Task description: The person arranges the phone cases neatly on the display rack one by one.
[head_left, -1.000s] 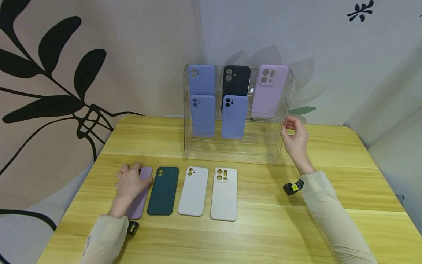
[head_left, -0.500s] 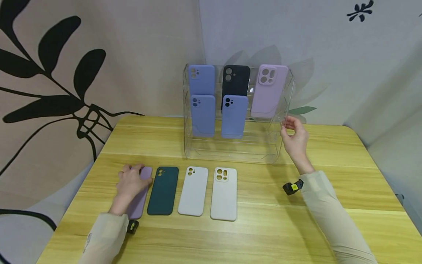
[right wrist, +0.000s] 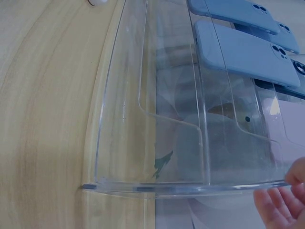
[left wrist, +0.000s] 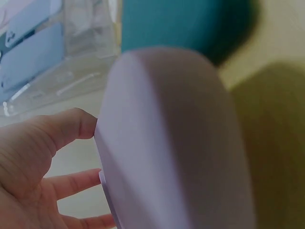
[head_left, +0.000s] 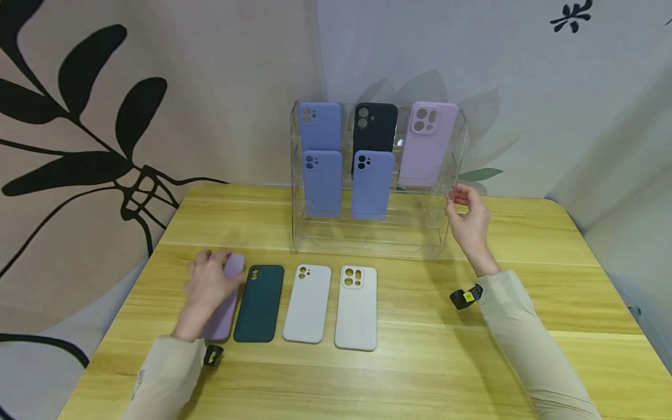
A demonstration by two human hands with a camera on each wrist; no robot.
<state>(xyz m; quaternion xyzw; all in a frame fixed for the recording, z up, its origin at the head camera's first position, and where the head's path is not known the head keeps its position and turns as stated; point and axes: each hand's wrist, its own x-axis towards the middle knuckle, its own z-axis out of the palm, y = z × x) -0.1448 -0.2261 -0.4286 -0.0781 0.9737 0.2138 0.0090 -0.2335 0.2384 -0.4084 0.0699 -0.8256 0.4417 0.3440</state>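
At the table's left, my left hand (head_left: 207, 281) grips a purple phone case (head_left: 223, 318) by its edges. The left wrist view shows the case (left wrist: 157, 138) large and tilted, with the thumb and fingers at its side. A clear tiered display rack (head_left: 367, 249) stands at the back. My right hand (head_left: 470, 224) pinches the rack's right side panel between thumb and fingers, as the right wrist view also shows at the panel edge (right wrist: 228, 189). Directly right of the purple case lies a dark green phone case (head_left: 259, 303).
A white case (head_left: 307, 304) and a cream case (head_left: 356, 309) continue the row. On the rack stand blue cases (head_left: 322, 184) (head_left: 372, 185) (head_left: 319, 125), a black one (head_left: 374, 125) and a pink one (head_left: 427, 146). A wall rises behind the wooden table (head_left: 420, 379).
My left hand has raised the purple case slightly and shifted it a little away from me. The right hand stays at the rack's side, and the other cases have not moved.
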